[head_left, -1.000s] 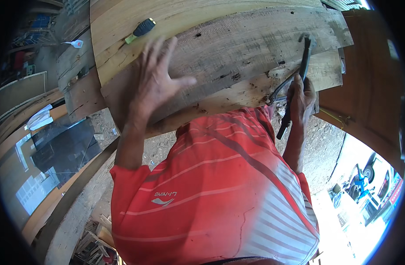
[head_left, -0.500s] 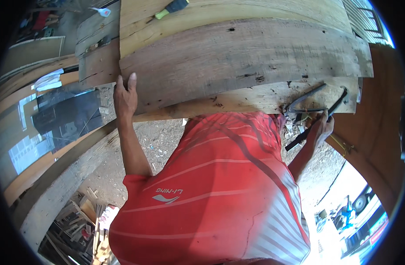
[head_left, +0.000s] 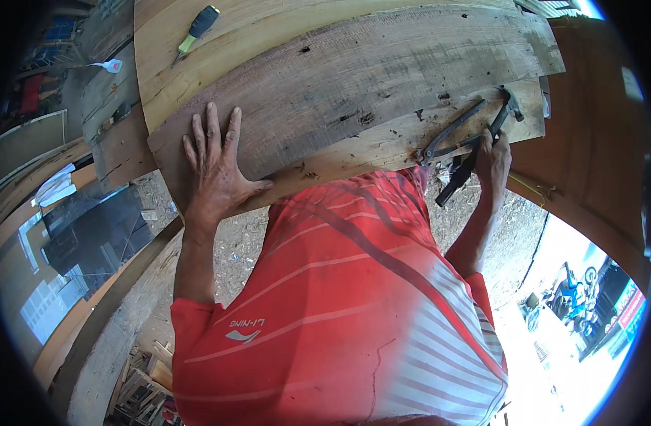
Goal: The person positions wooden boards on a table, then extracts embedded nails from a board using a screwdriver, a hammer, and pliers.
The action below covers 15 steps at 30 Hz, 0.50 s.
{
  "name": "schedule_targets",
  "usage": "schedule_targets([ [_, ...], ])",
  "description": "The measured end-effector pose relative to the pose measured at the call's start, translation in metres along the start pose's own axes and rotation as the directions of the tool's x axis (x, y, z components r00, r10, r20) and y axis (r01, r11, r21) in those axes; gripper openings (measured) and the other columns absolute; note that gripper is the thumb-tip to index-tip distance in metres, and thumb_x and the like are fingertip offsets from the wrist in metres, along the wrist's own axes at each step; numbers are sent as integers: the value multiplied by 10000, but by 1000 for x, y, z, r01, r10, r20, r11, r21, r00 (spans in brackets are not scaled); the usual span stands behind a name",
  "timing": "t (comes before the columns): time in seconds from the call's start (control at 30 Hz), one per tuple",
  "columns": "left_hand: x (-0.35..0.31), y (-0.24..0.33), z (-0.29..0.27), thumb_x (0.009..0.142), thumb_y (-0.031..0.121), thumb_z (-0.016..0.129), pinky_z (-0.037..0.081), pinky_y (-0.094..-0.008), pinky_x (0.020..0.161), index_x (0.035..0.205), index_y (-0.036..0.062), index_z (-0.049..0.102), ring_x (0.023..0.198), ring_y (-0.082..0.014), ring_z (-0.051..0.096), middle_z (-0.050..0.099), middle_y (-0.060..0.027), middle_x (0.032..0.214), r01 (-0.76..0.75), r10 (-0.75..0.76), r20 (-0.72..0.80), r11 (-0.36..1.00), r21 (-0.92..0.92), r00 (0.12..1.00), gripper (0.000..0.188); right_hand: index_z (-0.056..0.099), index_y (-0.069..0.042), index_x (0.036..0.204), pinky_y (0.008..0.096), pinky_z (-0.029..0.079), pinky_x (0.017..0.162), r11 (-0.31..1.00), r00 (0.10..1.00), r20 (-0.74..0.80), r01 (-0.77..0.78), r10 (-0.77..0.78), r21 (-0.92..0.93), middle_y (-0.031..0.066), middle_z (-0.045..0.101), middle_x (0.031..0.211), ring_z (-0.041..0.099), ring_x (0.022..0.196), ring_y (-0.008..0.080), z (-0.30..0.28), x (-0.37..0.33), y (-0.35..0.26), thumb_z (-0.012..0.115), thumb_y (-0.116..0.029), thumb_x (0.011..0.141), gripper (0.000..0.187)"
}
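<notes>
My left hand (head_left: 215, 167) lies flat, fingers spread, on the near left part of a weathered grey wooden plank (head_left: 354, 85). My right hand (head_left: 492, 156) grips a black-handled hammer (head_left: 474, 153) at the plank's near right edge, its head up by the plank's right end. Dark metal pincers (head_left: 446, 138) lie on the wood right beside that hand, touching the hammer. My red striped shirt (head_left: 339, 305) fills the lower middle and hides the plank's near underside.
A paler board (head_left: 268, 35) lies behind the plank, with a screwdriver with a black and green handle (head_left: 196, 28) on it. More boards and dark sheets (head_left: 84, 227) stand at the left. Sawdust covers the ground (head_left: 233, 248). Parked vehicles (head_left: 574, 284) show at the lower right.
My left hand has moved further onto the plank and spread flat. My right hand with the hammer has risen to the plank's right edge beside the pincers. The view shifted.
</notes>
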<state>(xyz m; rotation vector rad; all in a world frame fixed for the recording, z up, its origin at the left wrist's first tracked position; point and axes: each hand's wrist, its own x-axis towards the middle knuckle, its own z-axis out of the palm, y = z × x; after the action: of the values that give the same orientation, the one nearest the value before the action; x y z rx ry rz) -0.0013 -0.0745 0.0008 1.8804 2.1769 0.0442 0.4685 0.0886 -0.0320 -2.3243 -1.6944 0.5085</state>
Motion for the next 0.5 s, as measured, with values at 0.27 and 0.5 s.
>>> schedule_targets([
  [0.27, 4, -3, -14, 640, 493, 930, 358, -655, 1165, 1652, 228, 284, 1476, -558, 312, 267, -304, 1644, -107, 102, 73, 991, 77, 992, 1230, 617, 40, 1206, 538, 486, 929, 966, 999, 46, -12, 25, -257, 335, 698, 1082, 655, 1114, 483, -19, 7, -33, 566, -558, 1015, 629],
  [0.5, 3, -5, -28, 678, 443, 922, 500, -554, 1084, 1645, 261, 297, 1376, -563, 467, 431, -352, 1532, -173, 167, 94, 983, 56, 981, 1166, 520, -13, 1474, 513, 448, 1073, 954, 974, -116, 161, -195, -251, 289, 567, 1398, 543, 1316, 453, 8, 8, -22, 658, -587, 949, 789],
])
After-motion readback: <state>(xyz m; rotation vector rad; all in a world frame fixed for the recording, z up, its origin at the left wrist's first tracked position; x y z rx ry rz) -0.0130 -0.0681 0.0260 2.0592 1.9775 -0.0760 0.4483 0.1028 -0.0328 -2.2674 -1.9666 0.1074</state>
